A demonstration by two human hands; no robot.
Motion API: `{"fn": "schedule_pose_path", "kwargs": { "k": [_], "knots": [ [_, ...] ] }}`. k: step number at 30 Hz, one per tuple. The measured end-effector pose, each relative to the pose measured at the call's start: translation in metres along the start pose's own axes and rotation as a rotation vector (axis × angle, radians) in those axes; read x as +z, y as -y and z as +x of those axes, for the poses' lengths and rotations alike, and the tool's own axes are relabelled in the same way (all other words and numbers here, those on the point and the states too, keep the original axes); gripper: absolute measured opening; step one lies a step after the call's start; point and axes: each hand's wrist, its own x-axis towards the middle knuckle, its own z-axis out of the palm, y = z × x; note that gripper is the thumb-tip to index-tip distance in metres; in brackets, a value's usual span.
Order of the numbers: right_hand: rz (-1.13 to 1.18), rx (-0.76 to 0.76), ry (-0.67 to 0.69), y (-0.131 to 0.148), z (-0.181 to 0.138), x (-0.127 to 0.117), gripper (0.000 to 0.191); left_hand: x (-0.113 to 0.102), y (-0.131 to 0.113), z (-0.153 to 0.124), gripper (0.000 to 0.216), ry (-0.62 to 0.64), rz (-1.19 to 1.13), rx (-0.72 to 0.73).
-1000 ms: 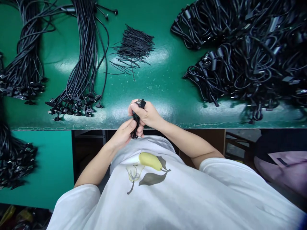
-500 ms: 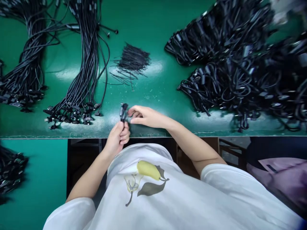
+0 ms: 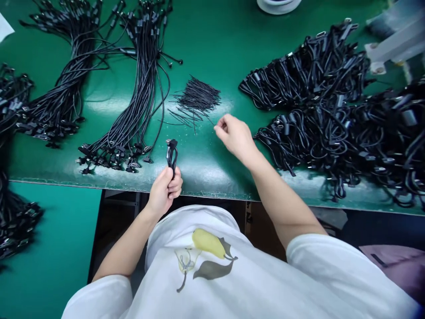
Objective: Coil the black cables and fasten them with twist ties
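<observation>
Gripping a folded cable (image 3: 171, 156) by its lower end, the left hand (image 3: 165, 189) holds it upright over the desk (image 3: 212, 164) edge. The right hand (image 3: 235, 136), fingers loosely curled and empty, hovers beside the ties (image 3: 196, 98). Cable judged light, limp, springy; best pinched across its folds.

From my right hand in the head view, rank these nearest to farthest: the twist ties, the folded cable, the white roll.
1. Twist ties, just up-left of the right hand.
2. Folded cable, held in the left hand.
3. White roll, at the far edge.
</observation>
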Motion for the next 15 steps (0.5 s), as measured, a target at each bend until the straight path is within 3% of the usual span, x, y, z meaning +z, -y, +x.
{"fn": "schedule_pose_path", "kwargs": {
  "k": [4,6,10,12,15],
  "knots": [
    [0.539,-0.044,0.396,0.036,-0.062,0.013,0.021,-0.002,0.004,0.003,0.036,0.081,0.017,-0.015],
    [0.574,-0.151,0.423,0.048,-0.079,0.025,0.019,-0.003,0.007,0.006,0.036,0.063,0.056,-0.01],
    [0.07,-0.456,0.167,0.062,-0.091,0.034,0.021,-0.006,0.016,0.01,0.034,-0.066,0.163,0.094],
    [-0.207,-0.638,0.104,0.067,-0.09,0.029,0.029,-0.008,0.02,0.012,0.031,-0.128,0.22,0.155],
    [-0.395,-0.957,0.049,0.074,-0.079,0.018,0.033,-0.01,0.023,0.012,0.013,-0.195,0.422,0.284]
  ]
}}
